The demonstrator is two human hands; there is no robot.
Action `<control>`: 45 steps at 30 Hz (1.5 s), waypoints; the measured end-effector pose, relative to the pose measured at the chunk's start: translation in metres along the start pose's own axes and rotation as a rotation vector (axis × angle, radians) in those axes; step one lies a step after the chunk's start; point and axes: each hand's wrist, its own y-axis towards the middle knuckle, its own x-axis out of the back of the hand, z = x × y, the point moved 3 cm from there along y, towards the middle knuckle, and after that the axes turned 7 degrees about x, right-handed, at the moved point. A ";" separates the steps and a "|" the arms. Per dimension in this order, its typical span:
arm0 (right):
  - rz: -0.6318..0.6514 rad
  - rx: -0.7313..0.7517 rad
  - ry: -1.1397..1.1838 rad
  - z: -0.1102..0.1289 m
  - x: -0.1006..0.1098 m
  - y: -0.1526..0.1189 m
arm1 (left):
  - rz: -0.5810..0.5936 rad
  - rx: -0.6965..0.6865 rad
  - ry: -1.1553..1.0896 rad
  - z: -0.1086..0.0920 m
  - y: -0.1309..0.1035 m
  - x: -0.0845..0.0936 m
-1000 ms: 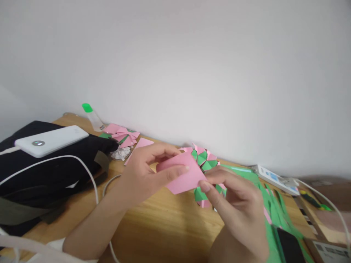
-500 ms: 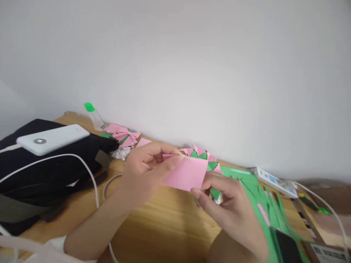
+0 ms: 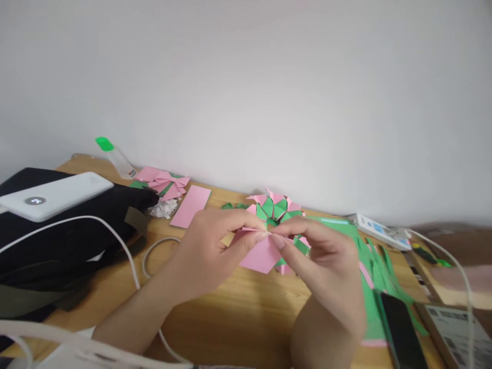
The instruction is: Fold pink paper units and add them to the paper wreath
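A small piece of pink paper (image 3: 261,256) is held up in front of me over the table. My left hand (image 3: 215,251) pinches its upper edge between thumb and index finger. Close beside it, my right hand (image 3: 319,261) pinches the same edge, and the two thumbs nearly meet. Part of the paper's upper edge is hidden by my fingers. Behind my hands lies a ring of folded pink and green paper pieces (image 3: 280,208), partly covered by them. A pink paper strip (image 3: 191,206) lies left of the ring.
On the left, a white power bank (image 3: 61,195) rests on a black bag (image 3: 73,251). Folded pink papers (image 3: 169,184) and a green-capped bottle (image 3: 115,158) stand near the wall. To the right are green sheets (image 3: 371,328), a phone (image 3: 402,330) and a power strip (image 3: 380,233). White cables cross the table.
My right hand has shifted from the paper's lower right corner to its upper edge, beside my left thumb. The right part of the paper is now folded over. The view has shifted slightly.
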 end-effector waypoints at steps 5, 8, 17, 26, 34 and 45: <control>-0.005 0.034 -0.045 0.002 0.000 -0.001 | 0.004 -0.018 0.061 0.001 -0.001 -0.004; -0.018 0.045 -0.060 0.002 0.006 -0.001 | -0.031 -0.038 0.094 -0.001 -0.002 -0.002; -0.087 0.013 -0.052 -0.004 0.033 -0.007 | -0.262 -0.089 0.023 0.005 -0.003 0.015; -0.018 0.111 -0.114 0.009 0.010 0.000 | -0.038 -0.127 -0.020 -0.005 -0.004 -0.004; -0.033 0.125 -0.162 0.003 0.022 -0.004 | -0.025 -0.105 0.100 0.000 -0.003 0.001; -0.458 -0.196 0.110 -0.025 0.026 -0.009 | -0.430 -0.036 0.031 0.014 0.002 0.015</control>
